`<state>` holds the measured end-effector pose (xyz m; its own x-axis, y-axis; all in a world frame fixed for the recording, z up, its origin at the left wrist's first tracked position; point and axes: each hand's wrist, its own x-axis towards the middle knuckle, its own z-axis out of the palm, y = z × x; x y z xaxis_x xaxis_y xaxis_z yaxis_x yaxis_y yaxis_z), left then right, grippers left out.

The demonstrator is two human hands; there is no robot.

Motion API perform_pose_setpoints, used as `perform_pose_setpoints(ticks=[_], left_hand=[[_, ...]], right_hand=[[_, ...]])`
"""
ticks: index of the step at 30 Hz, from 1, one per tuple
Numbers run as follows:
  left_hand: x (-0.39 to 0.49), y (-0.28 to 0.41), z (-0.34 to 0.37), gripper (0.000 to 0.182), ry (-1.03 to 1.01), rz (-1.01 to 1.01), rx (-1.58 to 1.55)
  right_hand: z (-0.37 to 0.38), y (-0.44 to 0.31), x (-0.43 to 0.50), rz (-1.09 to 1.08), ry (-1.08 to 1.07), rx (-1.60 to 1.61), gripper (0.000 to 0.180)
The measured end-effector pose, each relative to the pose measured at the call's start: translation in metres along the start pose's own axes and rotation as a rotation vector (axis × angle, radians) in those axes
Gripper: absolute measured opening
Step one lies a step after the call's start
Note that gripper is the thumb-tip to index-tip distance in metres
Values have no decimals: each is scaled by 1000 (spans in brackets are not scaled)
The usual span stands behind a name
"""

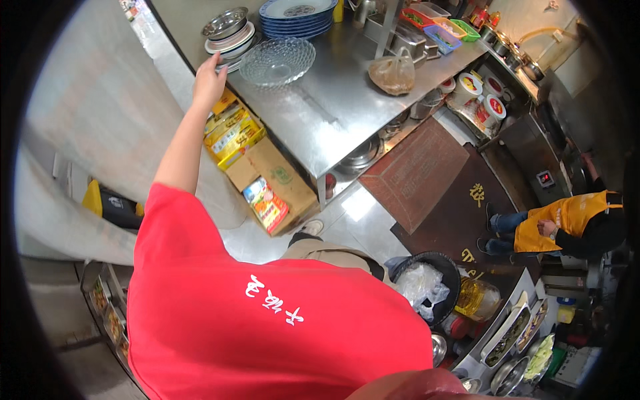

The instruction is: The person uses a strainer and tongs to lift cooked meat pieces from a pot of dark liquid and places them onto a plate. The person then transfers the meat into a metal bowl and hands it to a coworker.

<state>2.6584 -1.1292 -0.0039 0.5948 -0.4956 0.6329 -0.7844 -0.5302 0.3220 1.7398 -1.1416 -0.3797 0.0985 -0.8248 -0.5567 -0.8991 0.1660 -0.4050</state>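
Note:
My left hand (pixel 209 82) reaches out to a stack of white plates (pixel 231 50) at the corner of a steel worktable (pixel 320 95). Its fingertips are at the near rim of the stack; I cannot tell whether they grip a plate. Two shiny metal bowls (pixel 225 22) sit on top of the plates. A clear patterned glass bowl (pixel 278 61) stands right beside the stack. Behind it is a pile of blue-rimmed oval platters (pixel 297 20). My right hand is out of view.
Below the hand, an open cardboard box (pixel 280 170) holds yellow packets (pixel 232 135). A tied plastic bag (pixel 392 75) rests on the table. A black bin (pixel 452 285) stands at my right. Further right is a person in a yellow apron (pixel 560 220).

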Motion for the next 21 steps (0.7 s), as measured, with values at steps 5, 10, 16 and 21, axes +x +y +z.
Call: perform_pose_setpoints(ticks=[5, 10, 16, 21], left_hand=[[139, -106, 108, 53, -80, -111, 223], [210, -193, 192, 52, -213, -66, 488], [264, -238, 235, 40, -434, -32, 447], [279, -243, 219, 37, -400, -25, 571]], right_hand=[[-16, -151, -27, 187, -97, 78, 38], [-34, -259, -48, 267, -98, 92, 37], [-38, -327, -80, 380, -59, 107, 36], [-17, -334, -84, 356, -68, 165, 36]])
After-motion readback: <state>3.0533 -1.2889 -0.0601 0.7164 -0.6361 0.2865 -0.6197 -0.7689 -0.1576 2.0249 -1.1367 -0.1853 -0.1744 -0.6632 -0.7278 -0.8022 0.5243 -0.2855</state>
